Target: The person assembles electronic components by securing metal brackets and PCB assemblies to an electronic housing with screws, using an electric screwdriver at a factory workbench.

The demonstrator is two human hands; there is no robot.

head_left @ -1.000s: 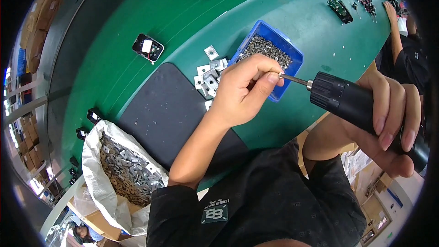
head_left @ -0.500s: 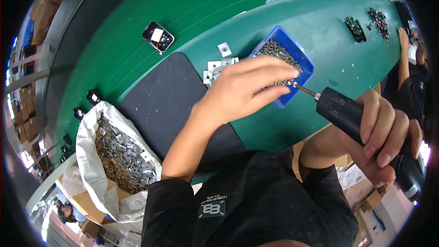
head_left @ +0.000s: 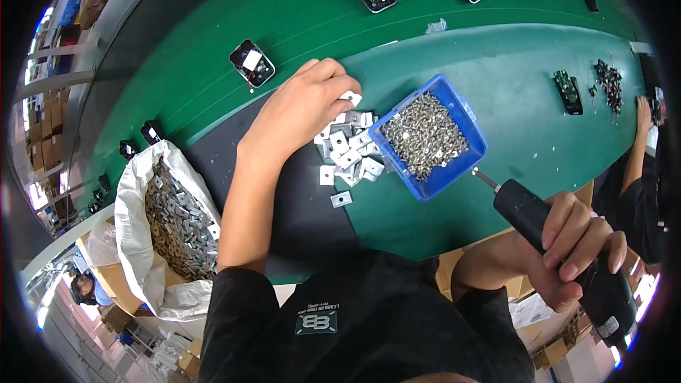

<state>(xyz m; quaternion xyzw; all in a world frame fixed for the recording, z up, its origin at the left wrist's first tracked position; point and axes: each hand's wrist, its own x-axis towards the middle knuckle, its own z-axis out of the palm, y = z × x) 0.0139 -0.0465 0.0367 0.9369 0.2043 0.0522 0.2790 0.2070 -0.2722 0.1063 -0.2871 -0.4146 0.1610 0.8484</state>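
My left hand (head_left: 306,105) reaches to the far edge of a pile of small silver metal plates with holes (head_left: 347,158). Its thumb and fingers close on one square metal plate (head_left: 351,98). In my right hand (head_left: 578,248) is a black electric screwdriver (head_left: 523,208), gripped round its body and pointing left and away from me. A small screw (head_left: 475,171) appears to sit at the tip of its bit. Just beyond that tip stands a blue bin (head_left: 473,158) filled with loose silver screws (head_left: 424,136).
A black mat (head_left: 298,213) lies under part of the plates. A white sack (head_left: 133,227) of metal plates stands at the left. Black device housings (head_left: 253,65) rest on the green belt (head_left: 312,21). A co-worker's arm (head_left: 638,143) shows at the far right beside a circuit-board part (head_left: 567,92).
My left hand has left the screw bin and moved left to the metal plates, where it pinches one. The screwdriver stays beside the bin. The whole view has shifted, showing more of the belt.
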